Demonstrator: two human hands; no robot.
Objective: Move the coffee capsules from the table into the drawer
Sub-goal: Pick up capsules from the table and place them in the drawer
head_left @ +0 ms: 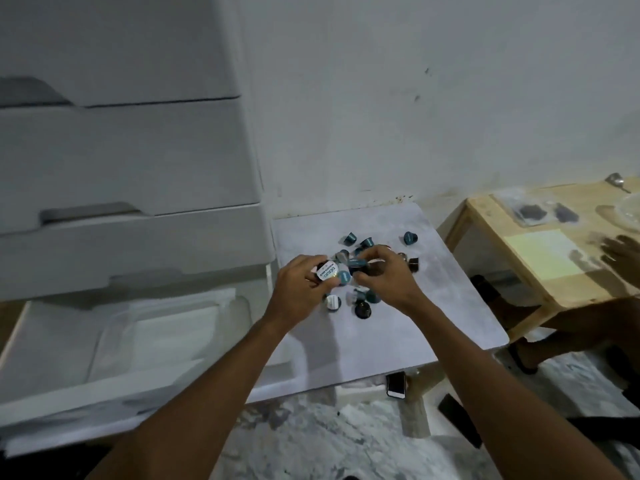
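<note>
Several coffee capsules [360,271], teal and dark, lie in a loose heap near the middle of the small grey desk [433,306], with one teal capsule [410,238] apart toward the back right. The left hand [304,282] is curled around a cluster of capsules, one showing its white printed foil lid [84,271] turned up between thumb and fingers. The right hand [388,271] sits just beside it over the heap, fingers bent and pinching a teal capsule, with more dark ones under the palm. Both forearms reach in from the bottom edge.

Left of the desk stands a white plastic drawer unit [131,161]; its lowest drawer [104,341] is pulled out and lined with pale paper. A white wall rises behind. To the right is a light wooden table [540,258] with a yellow sheet on it, and another person's hand [621,254] rests at its far edge. A phone [396,384] lies on the marbled floor below the desk.
</note>
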